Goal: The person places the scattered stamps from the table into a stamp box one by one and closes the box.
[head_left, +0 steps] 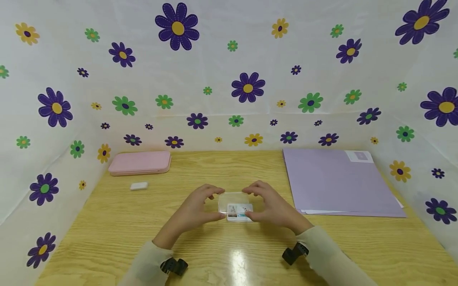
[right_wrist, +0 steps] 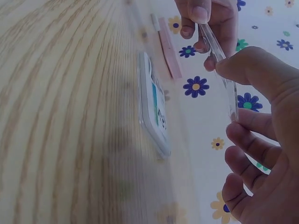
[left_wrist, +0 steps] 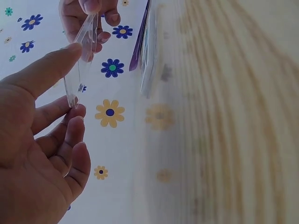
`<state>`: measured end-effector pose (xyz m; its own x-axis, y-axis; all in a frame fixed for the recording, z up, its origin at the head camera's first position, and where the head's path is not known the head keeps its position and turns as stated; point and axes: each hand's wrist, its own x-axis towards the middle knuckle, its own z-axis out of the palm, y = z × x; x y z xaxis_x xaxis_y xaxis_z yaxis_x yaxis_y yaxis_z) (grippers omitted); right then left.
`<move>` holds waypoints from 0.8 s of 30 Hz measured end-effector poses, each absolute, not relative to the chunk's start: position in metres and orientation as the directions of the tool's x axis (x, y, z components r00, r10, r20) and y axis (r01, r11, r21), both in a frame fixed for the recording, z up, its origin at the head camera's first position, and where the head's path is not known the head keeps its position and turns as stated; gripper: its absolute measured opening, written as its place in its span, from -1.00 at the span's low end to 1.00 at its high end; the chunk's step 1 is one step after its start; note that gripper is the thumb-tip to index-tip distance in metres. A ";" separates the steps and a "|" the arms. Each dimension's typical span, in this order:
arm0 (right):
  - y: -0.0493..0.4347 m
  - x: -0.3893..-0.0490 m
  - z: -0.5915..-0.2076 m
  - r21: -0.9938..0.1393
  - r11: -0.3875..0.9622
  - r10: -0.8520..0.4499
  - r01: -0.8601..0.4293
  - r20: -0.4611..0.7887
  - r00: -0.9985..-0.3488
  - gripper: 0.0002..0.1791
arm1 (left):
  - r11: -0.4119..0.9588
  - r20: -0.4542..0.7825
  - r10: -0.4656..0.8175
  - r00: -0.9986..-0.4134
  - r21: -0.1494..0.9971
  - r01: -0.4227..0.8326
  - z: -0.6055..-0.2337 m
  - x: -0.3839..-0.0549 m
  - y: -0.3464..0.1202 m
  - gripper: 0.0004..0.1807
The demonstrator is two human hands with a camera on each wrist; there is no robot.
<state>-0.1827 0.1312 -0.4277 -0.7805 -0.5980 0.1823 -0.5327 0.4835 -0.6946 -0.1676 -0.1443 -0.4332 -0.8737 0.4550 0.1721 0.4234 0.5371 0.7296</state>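
Observation:
My left hand and my right hand hold a clear plastic lid between them, one at each end. Thumb and fingertips pinch its edges, as both wrist views show. The lid is raised off the table and looks tilted in the wrist views. Below and slightly nearer to me lies a small, flat clear case with printed cards or pictures inside. In the right wrist view this case rests on the wood, apart from the lid and from my fingers.
A pink pencil case lies at the back left, with a small white block, perhaps an eraser, before it. At the right is a purple folder with white sheets under it. Flower-patterned cloth surrounds the wooden table.

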 end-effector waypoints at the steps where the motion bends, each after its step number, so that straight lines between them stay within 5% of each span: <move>1: 0.133 -0.182 -0.428 -0.696 0.485 -0.596 -0.529 0.179 -0.783 -0.36 | 0.535 0.169 0.461 -0.871 0.730 0.425 -0.434 -0.168 -0.143 -0.29; 24: 0.149 -0.186 -0.440 -0.672 0.573 -0.594 -0.469 0.054 -0.803 -0.38 | 0.642 0.025 0.540 -0.841 0.634 0.432 -0.438 -0.179 -0.123 -0.31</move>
<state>-0.1859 0.1488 -0.4402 -0.8030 -0.5936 0.0539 -0.4690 0.5734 -0.6718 -0.1786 -0.1231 -0.4383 -0.8410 0.5404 0.0254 0.4315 0.6417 0.6340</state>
